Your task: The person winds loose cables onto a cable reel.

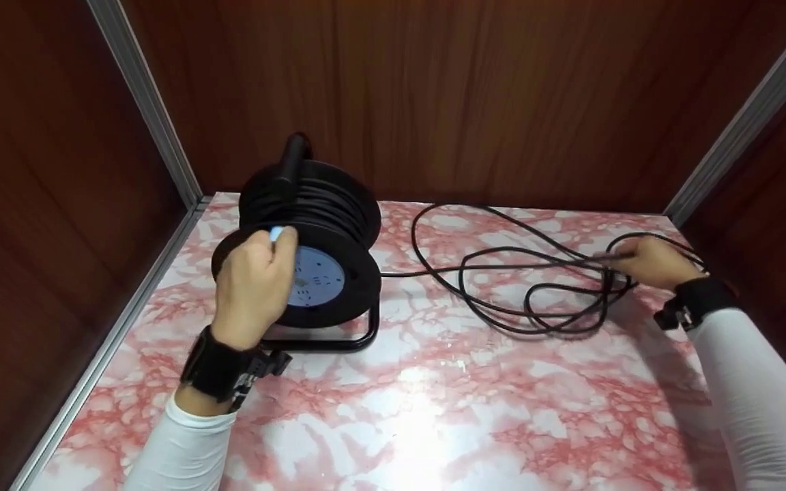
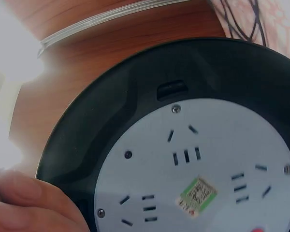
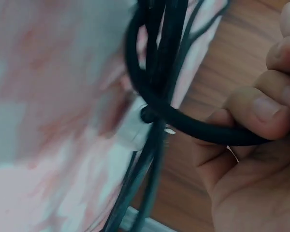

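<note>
A black cable reel (image 1: pixel 360 276) stands upright on its tube frame at the left in the head view. Its front carries a pale round socket panel (image 2: pixel 150 179) with a small green-edged sticker (image 2: pixel 198 195). My left hand (image 1: pixel 253 286) grips a light blue knob (image 1: pixel 275 233) at the rim of the front disc; most of the knob is hidden by the fingers. Black cable (image 1: pixel 410 274) runs from the drum to the right, across loose loops. At the right side, my right hand (image 1: pixel 659 262) pinches the cable (image 3: pixel 222 134) between thumb and fingers.
Loose cable loops (image 1: pixel 536 332) lie on the red and white marbled table (image 1: pixel 475 409). Brown wood-grain panels (image 1: pixel 502 102) with metal corner posts (image 1: pixel 151 102) close in the back and both sides. The reel's carrying handle (image 1: pixel 292 160) rises above the drum.
</note>
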Tool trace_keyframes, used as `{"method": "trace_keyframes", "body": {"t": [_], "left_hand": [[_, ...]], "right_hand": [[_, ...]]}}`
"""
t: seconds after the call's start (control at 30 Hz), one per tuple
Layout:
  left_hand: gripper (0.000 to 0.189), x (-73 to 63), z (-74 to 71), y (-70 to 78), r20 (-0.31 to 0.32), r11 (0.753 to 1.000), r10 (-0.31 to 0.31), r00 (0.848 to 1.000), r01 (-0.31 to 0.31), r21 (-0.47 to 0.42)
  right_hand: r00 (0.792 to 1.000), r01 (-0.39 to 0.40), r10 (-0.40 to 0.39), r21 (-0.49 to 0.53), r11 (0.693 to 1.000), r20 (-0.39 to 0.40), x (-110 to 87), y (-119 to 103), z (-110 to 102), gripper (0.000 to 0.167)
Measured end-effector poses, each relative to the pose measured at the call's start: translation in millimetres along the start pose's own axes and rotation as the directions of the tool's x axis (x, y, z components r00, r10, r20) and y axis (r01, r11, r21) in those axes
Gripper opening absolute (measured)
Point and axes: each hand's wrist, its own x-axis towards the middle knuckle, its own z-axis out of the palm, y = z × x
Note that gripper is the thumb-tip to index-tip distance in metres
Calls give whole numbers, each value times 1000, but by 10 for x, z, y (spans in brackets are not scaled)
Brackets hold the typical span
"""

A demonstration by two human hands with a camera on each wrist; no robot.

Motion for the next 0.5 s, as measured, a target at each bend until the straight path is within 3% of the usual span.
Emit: {"method": "trace_keyframes", "body": {"t": [0.1,0.2,0.27,0.37,0.43,0.5], "left_hand": [[51,-19,76,61,-3,999,27,1000,-27,40],[51,-30,149,100,-9,998,39,999,-38,52],[50,-35,198,124,-10,998,46,999,-45,50],[50,-52,274,165,-1,997,65,998,-65,46],[51,-74,325,194,4,995,82,997,-82,49],[51,-102,378,218,10,994,97,995,-98,49]], "right_hand": [[992,-52,63,98,994,-112,24,-100,-87,22],[971,-52,97,203,978,-218,36,-122,-91,23],[977,-47,86,197,979,-196,27,-70,-38,23],[998,-36,41,89,995,-54,5,56,81,17],[999,-28,27,35,999,36,4,95,132,19],[999,-20,19,28,999,46,21,74,138,23]]}}
